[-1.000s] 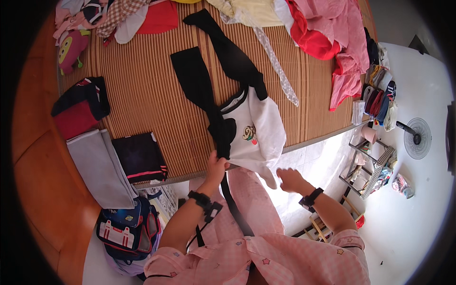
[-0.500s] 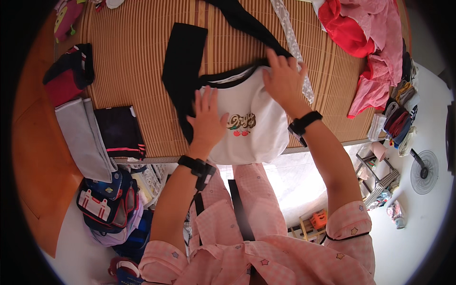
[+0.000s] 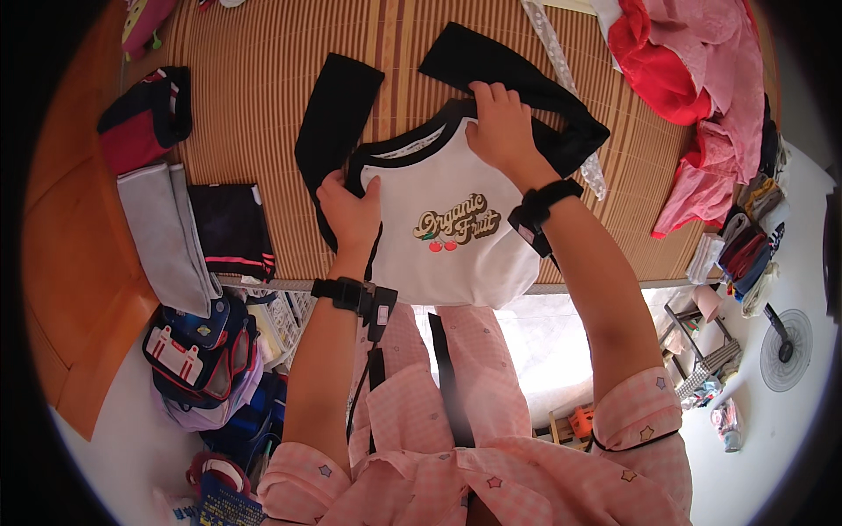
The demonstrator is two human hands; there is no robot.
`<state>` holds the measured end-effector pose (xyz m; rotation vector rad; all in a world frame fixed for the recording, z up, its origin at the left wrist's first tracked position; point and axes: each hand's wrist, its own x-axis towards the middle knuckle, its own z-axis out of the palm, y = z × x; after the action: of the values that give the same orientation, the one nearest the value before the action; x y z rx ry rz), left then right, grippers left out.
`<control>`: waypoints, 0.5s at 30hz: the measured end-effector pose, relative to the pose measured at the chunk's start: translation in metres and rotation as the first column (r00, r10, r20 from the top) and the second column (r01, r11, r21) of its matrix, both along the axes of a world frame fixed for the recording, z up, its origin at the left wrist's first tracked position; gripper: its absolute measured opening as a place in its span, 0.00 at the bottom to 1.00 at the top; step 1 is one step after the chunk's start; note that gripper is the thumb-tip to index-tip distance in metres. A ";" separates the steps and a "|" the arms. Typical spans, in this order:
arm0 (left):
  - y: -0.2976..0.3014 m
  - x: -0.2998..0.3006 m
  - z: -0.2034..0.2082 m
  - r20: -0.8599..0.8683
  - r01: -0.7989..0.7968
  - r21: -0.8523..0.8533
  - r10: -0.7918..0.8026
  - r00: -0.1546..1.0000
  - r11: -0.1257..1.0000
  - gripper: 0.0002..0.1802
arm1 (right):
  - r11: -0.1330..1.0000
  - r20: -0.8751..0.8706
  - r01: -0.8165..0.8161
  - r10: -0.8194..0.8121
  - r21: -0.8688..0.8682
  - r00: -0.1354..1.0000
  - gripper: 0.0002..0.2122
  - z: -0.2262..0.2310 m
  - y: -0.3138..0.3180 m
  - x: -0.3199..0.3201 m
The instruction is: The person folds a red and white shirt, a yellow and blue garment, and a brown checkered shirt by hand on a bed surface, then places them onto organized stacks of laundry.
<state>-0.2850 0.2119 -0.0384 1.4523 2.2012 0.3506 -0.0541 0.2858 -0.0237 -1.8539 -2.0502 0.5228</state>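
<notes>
A long-sleeved shirt with a white body, black collar and black sleeves lies front up at the mat's near edge, its collar pointing away from me. Lettering and a red cherry print mark its chest. My left hand is closed on the shirt's left shoulder edge, thumb on the white cloth. At the right shoulder beside the collar, my right hand grips the cloth with its fingers bent over the black part. The left sleeve reaches away from me. The right sleeve bends back, its cuff pointing to the upper left.
The slatted bamboo mat lies beneath. On the left are folded grey trousers, dark folded shorts and a navy-and-red garment. Pink and red clothes heap at the right, near folded clothes. Backpacks stand lower left.
The right sleeve has swung from stretched far away to bent, with its cuff nearer. My left hand went from lying spread to gripping the shirt's edge. The white front is smoother and its print shows more.
</notes>
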 end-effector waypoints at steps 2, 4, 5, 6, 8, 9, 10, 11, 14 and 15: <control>0.004 0.006 0.004 0.165 -0.075 -0.137 0.097 0.981 0.988 0.30 | 0.947 0.274 0.098 -0.011 -0.305 0.962 0.14 -0.001 0.010 -0.003; 0.007 -0.002 0.008 0.177 -0.057 -0.169 0.087 0.980 0.984 0.25 | 0.950 0.271 0.039 0.048 -0.310 0.961 0.12 0.001 0.007 0.002; 0.009 -0.013 0.010 0.253 0.007 -0.241 0.056 0.966 0.971 0.23 | 0.962 0.083 -0.014 0.038 -0.273 0.996 0.11 0.001 0.003 0.005; 0.010 -0.020 0.012 0.330 0.075 -0.304 0.031 0.943 0.950 0.20 | 0.972 -0.108 -0.061 0.037 -0.226 0.993 0.09 0.003 0.000 0.009; 0.004 -0.027 0.024 0.498 0.078 -0.293 0.082 0.863 0.953 0.17 | 0.955 -0.165 -0.051 0.002 -0.292 0.986 0.09 0.024 -0.014 0.018; 0.002 -0.027 0.035 0.657 0.098 -0.273 0.111 0.746 0.957 0.13 | 0.934 -0.208 -0.027 -0.051 -0.357 0.977 0.09 0.039 -0.023 0.028; 0.002 -0.026 0.048 0.790 0.118 -0.242 0.125 0.600 0.963 0.10 | 0.932 -0.176 -0.025 -0.042 -0.363 0.984 0.09 0.049 -0.033 0.041; 0.000 -0.023 0.063 0.793 0.176 -0.234 0.083 0.604 0.956 0.08 | 0.920 -0.176 -0.030 -0.043 -0.390 0.983 0.09 0.063 -0.043 0.052; -0.003 -0.018 0.117 0.778 0.369 -0.328 0.028 0.627 0.870 0.12 | 0.856 -0.089 -0.061 0.018 -0.513 0.996 0.12 0.108 -0.068 0.074; -0.002 -0.018 0.133 0.763 0.425 -0.381 0.020 0.646 0.821 0.12 | 0.825 -0.126 -0.103 0.039 -0.555 0.991 0.14 0.121 -0.075 0.081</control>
<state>-0.3031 0.2095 0.0950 0.9728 1.2766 0.1697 0.0268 0.2104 0.0974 -1.9862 -2.0360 1.3441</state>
